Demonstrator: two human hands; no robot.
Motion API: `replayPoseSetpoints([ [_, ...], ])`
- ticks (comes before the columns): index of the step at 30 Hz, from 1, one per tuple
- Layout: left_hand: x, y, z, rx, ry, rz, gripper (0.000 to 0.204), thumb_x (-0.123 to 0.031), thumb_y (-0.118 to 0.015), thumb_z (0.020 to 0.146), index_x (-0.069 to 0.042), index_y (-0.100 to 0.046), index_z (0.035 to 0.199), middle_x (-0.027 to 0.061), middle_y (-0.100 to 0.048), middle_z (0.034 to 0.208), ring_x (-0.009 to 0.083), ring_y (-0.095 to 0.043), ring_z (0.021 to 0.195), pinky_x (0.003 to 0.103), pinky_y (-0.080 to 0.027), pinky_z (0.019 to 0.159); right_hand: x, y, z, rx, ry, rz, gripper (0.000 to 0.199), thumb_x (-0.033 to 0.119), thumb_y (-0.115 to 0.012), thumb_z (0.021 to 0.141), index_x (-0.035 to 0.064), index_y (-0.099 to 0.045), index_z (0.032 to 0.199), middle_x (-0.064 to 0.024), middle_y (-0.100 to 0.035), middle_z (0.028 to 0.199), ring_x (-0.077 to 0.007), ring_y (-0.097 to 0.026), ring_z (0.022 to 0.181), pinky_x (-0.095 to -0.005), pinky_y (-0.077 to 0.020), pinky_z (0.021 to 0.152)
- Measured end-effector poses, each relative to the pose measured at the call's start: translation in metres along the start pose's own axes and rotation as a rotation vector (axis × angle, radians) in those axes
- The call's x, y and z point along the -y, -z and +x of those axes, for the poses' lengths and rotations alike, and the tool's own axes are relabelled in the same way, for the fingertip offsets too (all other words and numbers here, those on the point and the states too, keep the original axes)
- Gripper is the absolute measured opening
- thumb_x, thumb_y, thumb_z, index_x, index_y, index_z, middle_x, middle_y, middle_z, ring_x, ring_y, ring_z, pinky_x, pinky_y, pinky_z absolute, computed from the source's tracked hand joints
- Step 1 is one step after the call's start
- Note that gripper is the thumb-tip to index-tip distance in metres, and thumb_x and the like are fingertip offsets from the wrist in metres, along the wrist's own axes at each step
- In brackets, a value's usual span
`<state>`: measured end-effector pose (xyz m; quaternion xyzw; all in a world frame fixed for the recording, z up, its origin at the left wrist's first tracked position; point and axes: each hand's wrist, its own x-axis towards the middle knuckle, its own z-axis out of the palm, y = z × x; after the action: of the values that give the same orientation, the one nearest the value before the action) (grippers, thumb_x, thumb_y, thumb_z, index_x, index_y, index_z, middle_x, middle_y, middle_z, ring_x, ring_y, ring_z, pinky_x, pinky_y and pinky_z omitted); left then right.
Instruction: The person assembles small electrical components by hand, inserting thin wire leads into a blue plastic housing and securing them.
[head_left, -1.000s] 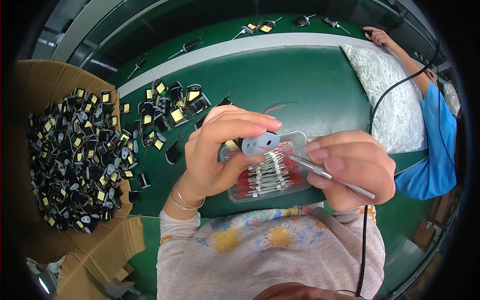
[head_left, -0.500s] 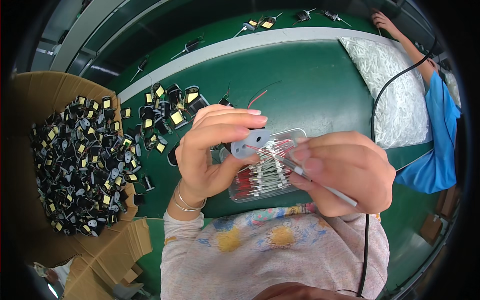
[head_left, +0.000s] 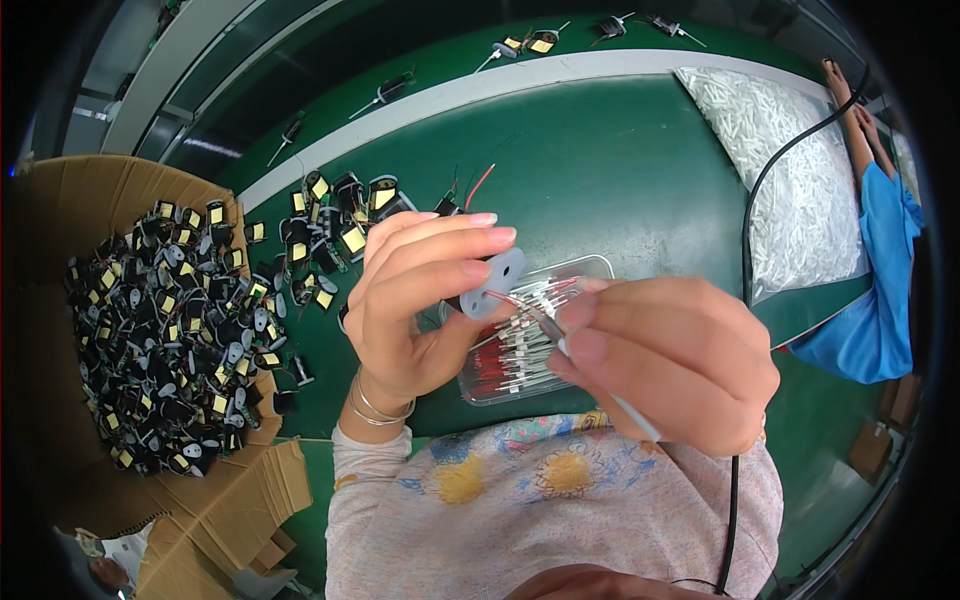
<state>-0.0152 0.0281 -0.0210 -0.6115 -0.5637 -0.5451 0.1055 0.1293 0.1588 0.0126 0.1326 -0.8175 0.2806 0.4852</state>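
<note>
My left hand (head_left: 405, 295) grips a small black electronic part by its grey oval end cap (head_left: 497, 280), which has round holes and faces right. My fingers hide most of its body; a red and a black wire stick out behind. In a pinch, my right hand (head_left: 680, 355) holds a thin grey cable (head_left: 636, 418). Its fine reddish wire ends reach to one hole of the cap; how deep they go I cannot tell. Below both hands lies a clear plastic tray (head_left: 609, 263) of similar grey cables with red ends and white connectors.
At left stands a cardboard box (head_left: 250, 480) full of black parts with yellow pads; more such parts (head_left: 350, 238) lie beside it. A bag of white pieces (head_left: 780, 190) lies at right, crossed by a black cord (head_left: 747, 225). Beyond, a co-worker's blue sleeve (head_left: 880, 260) shows. Finished-looking parts (head_left: 545, 40) lie along the far strip.
My right hand has shifted slightly left and down with the cable. The end cap in my left hand has turned to a steeper angle. The co-worker's arm has moved right.
</note>
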Motion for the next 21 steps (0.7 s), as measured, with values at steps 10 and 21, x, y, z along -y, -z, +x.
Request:
replayPoseSetpoints([
  [10,-0.0034,0.0001,0.0002,-0.012,0.010,0.045,0.042,-0.012,-0.077,0.070,-0.008,-0.049,0.100,0.0125,-0.067,0.098,0.0264,-0.065,0.090,0.038,-0.045,0.079,0.0082,-0.0066,-0.0020,-0.057,-0.013,-0.092,0.031,-0.001,-0.077,0.059,-0.0007,-0.063,0.086,-0.0122,-0.064,0.083,-0.0233,-0.065,0.075,-0.0317,-0.0576,0.066],
  [21,-0.0039,0.0025,0.0009,0.003,0.012,0.078,0.042,-0.012,-0.078,0.068,-0.008,-0.050,0.100,0.0117,-0.067,0.098,0.0264,-0.065,0.090,0.039,-0.044,0.081,0.0020,-0.0030,-0.0012,-0.039,-0.004,-0.014,0.032,0.000,-0.078,0.056,-0.0021,-0.063,0.084,-0.0130,-0.064,0.079,-0.0233,-0.066,0.067,-0.0283,-0.0555,0.058],
])
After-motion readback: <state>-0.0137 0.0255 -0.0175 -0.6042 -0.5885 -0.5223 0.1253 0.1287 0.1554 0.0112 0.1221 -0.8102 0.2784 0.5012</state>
